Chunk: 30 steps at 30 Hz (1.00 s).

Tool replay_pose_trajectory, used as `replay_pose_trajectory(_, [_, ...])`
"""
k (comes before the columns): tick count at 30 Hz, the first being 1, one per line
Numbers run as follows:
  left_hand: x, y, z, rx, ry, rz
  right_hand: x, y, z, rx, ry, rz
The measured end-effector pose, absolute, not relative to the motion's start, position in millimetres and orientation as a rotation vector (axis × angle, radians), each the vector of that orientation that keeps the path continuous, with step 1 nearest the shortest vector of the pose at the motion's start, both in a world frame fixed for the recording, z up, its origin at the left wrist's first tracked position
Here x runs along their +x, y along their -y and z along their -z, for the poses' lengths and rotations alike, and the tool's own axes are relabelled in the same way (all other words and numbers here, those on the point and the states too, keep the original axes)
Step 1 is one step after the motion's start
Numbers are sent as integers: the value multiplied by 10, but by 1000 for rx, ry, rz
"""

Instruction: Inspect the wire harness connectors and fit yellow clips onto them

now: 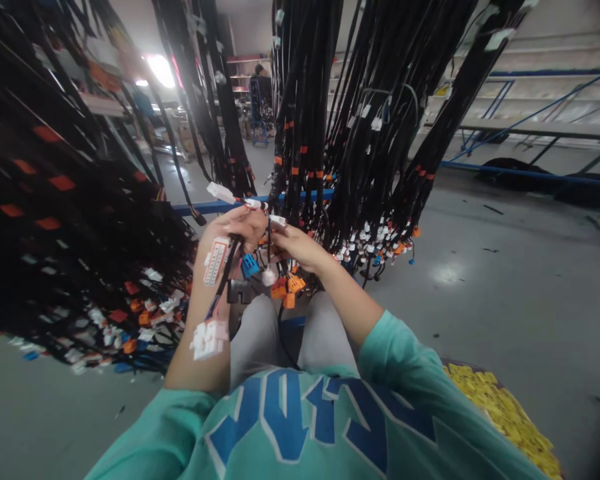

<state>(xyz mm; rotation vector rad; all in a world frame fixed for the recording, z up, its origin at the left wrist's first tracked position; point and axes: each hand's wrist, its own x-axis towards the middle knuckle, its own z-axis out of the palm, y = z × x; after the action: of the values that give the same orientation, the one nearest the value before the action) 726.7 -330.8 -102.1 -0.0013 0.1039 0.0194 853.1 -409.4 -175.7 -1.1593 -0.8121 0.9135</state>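
While left grip [246, 225] clasps wires [229, 263] above one blue connector [251, 265], right grip [296, 245] is unclear.

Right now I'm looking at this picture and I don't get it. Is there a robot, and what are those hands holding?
No robot here, just a person's two bare hands. The picture comes from a camera on that person's head, looking forward and down, so you also see turquoise cloth sleeves. The left hand is closed around thin black cables. Near the hands are plastic plugs: a white blocky plug, a blue plug and orange plugs. The right hand is close beside, but its fingertips are partly hidden, so I can't tell what it grips. Thick black cable bundles hang in front. Small dark scraps lie on the shiny grey floor.
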Motion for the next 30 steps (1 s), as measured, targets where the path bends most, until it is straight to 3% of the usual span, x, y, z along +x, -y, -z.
replay_pose_trajectory(9, [7311, 3148, 1114, -17, -130, -73, 8386, 4374, 1877, -729, 693, -1426])
replay_pose_trajectory(17, [7502, 3077, 1286, -141, -62, 84, 8476, 4536, 1778, -716, 411, -1325])
replay_pose_trajectory(30, [7639, 3219, 1310, 73, -275, -53, 8479, 4538, 1759, -712, 333, -1320])
